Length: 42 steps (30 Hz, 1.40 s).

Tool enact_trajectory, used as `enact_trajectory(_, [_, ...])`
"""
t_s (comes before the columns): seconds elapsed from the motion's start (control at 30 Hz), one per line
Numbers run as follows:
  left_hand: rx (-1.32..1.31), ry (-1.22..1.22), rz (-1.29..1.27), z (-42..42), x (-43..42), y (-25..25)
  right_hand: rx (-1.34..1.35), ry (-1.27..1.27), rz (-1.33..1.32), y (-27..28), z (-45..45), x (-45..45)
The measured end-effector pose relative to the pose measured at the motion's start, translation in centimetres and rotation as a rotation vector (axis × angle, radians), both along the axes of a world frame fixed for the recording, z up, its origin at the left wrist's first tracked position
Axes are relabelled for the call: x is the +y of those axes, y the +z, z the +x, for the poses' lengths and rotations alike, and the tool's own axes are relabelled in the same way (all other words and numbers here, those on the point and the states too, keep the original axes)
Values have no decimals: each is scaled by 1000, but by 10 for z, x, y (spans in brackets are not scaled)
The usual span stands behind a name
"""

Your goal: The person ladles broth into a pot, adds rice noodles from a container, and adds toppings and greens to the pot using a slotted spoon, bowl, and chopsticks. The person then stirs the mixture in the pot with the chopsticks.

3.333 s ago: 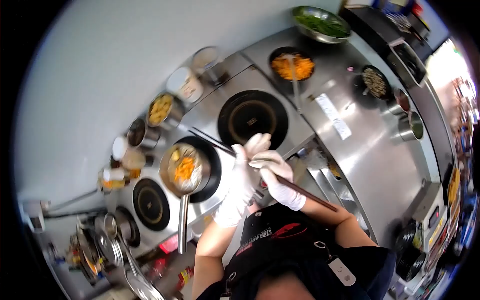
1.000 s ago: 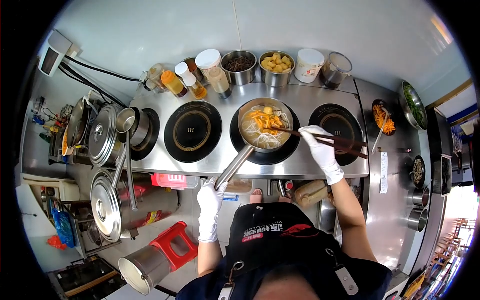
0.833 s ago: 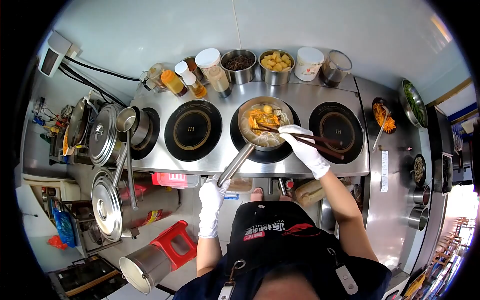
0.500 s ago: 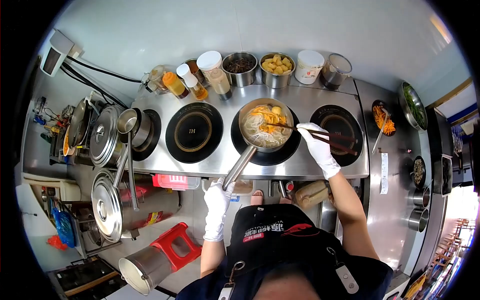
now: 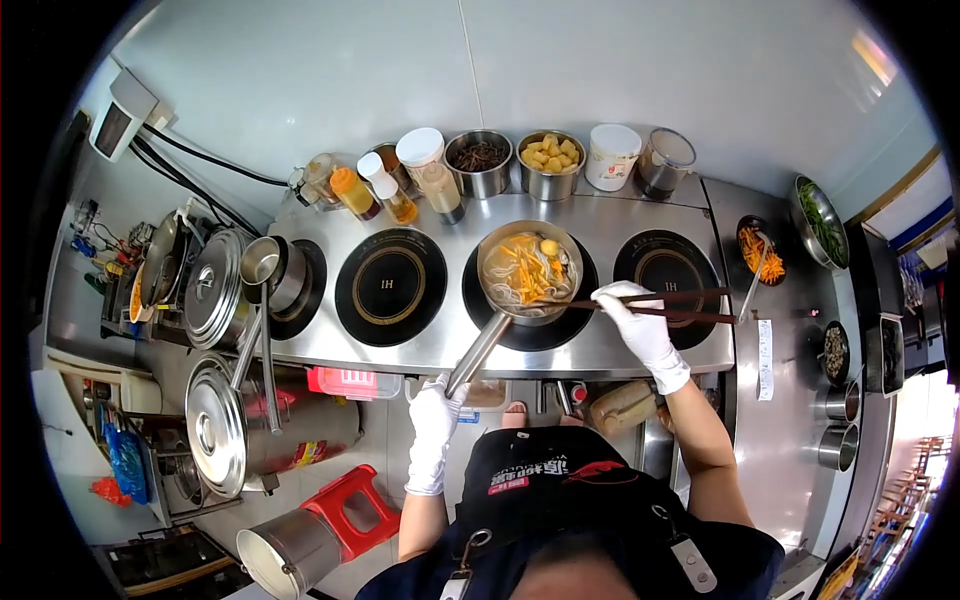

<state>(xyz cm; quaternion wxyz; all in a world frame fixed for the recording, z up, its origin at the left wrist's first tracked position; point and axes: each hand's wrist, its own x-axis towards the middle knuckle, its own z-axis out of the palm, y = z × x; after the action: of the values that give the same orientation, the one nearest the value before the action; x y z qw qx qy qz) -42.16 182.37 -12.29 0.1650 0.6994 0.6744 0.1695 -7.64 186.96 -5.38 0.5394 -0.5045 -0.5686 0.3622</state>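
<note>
Brown chopsticks [image 5: 690, 315] have slid from the middle of the pan [image 5: 525, 228] to its near side since the last look. Their tips now sit among the white noodles [image 5: 508, 293], and their back ends poke out to the right, over the black burner [image 5: 668, 255] there. Orange strips [image 5: 522, 262] and a round yellow lump [image 5: 549, 247] lie in the soup too. All of it is in the pan, on a black burner plate [image 5: 560, 333] on the steel table [image 5: 610, 225].

White-gloved, the right hand [image 5: 640, 332] pinches the chopsticks, just to the right of the pan. Its fingers point left, and its arm slants up from the lower right. The gloved left hand [image 5: 433, 412] is wrapped around the end of the pan's long handle [image 5: 478, 352], near the front edge of the table. That arm goes almost straight up, and the handle slants up to the pan, which is ahead and to the right.
</note>
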Motion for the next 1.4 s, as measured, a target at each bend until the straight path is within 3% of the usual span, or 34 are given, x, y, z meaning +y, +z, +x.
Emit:
enact_trajectory(0.13, [18, -3, -23, 0, 0, 3, -180, 81, 85, -14, -25, 9])
enact_trajectory(0.2, [22, -7, -36, 1, 1, 6, -20, 20, 4, -22, -27, 15])
enact_trajectory(0.47, [-4, 0, -22, 1, 0, 6, -160, -122, 66, -4, -14, 8])
enact_trajectory(0.6, [4, -8, -21, -1, 1, 3, -167, 5, 68, -7, -17, 3])
enact_trajectory(0.63, [-1, -10, -19, -2, 2, 1, -113, 58, -67, -7, -21, 3])
enact_trajectory(0.73, [20, -24, 8, -3, 2, 0, -145, 63, -28, -21, -32, 15])
enact_trajectory(0.77, [20, -30, 15, -3, 2, 2, -215, 67, 93, -23, -29, 21])
enact_trajectory(0.8, [18, -35, 25, -3, 2, 3, -87, 69, 115, -26, -29, 25])
enact_trajectory(0.93, [13, -29, 38, -3, 2, 2, -129, -90, 131, -29, -16, 32])
enact_trajectory(1.13, [34, -40, -78, -3, 7, 21, 260, -259, -83, 29, 21, 5])
enact_trajectory(1.2, [-24, 3, -43, -13, 12, 30, 406, -285, -200, 15, 35, 5])
enact_trajectory(1.27, [-5, 31, 99, -22, 22, 46, 378, -387, -255, -4, 53, 4])
enact_trajectory(1.33, [-196, 135, 91, -33, 32, 61, 574, -442, -287, -12, 69, -2])
enact_trajectory(1.4, [-329, 157, 313, -42, 43, 63, 776, -475, -257, -20, 78, -4])
